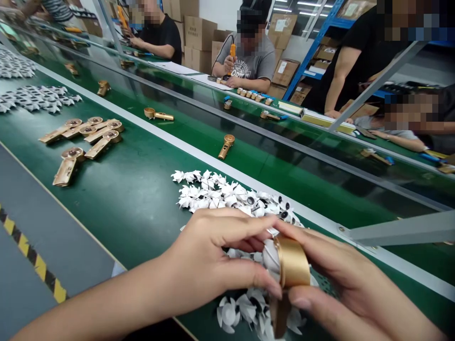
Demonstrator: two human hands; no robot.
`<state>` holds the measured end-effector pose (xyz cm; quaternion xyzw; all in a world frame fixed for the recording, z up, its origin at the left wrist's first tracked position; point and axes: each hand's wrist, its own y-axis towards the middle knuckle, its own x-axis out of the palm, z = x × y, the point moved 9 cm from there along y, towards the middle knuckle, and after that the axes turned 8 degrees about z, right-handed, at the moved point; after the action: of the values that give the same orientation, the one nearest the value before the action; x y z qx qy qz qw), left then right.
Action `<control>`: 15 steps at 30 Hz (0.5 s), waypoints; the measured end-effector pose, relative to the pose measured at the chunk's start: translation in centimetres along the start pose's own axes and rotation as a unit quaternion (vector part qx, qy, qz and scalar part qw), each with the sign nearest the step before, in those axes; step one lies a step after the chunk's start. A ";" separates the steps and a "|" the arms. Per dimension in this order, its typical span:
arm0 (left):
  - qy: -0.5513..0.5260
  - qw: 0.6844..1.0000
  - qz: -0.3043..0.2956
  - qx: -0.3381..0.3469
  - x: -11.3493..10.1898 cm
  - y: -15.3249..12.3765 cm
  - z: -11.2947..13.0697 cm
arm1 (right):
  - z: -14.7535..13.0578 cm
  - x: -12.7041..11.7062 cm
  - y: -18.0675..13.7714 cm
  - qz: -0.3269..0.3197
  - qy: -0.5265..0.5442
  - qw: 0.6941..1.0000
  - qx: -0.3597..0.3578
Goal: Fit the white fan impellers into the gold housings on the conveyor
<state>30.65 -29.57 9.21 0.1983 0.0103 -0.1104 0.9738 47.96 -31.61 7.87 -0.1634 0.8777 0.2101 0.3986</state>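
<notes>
My left hand (pixel 216 251) pinches a white fan blade (pixel 270 255) and presses it against the round head of a gold fan body (pixel 293 263). My right hand (pixel 341 279) wraps round that gold body from the right, thumb under the head. Its handle (pixel 279 315) points down toward me. Both hands hover over a heap of white fan blades (pixel 231 194) on the green table (pixel 135 194).
Several gold fan bodies (pixel 85 137) lie at the left, with single ones (pixel 226 145) on the conveyor belt. More white blades (pixel 35 97) lie far left. Other people (pixel 249 57) work across the belt. A metal bracket (pixel 401 229) stands at the right.
</notes>
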 end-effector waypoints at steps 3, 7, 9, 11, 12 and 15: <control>0.055 0.997 0.059 -0.012 -3.4 -0.7 -0.6 | 1.9 -2.0 3.0 0.025 -0.042 0.997 0.054; 0.266 0.960 0.066 0.052 -7.2 -2.6 -0.7 | 10.8 -6.9 8.9 0.107 -0.214 0.950 0.200; 0.338 0.941 0.006 0.021 -7.1 -4.2 -2.5 | 15.5 -7.7 11.1 0.104 -0.248 0.933 0.240; 0.409 0.912 -0.037 -0.022 -6.9 -6.0 -4.7 | 19.0 -7.7 11.9 0.104 -0.264 0.921 0.269; 0.442 0.895 -0.050 -0.033 -6.8 -6.9 -5.6 | 20.0 -7.7 11.7 0.111 -0.271 0.916 0.276; 0.487 0.871 -0.066 -0.009 -6.7 -8.4 -7.0 | 19.3 -7.9 8.5 0.152 -0.291 0.910 0.254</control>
<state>22.45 -32.92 -0.03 0.2174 0.4972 -0.0638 0.8375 61.19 -13.70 4.48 0.1474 0.7607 0.0759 0.6276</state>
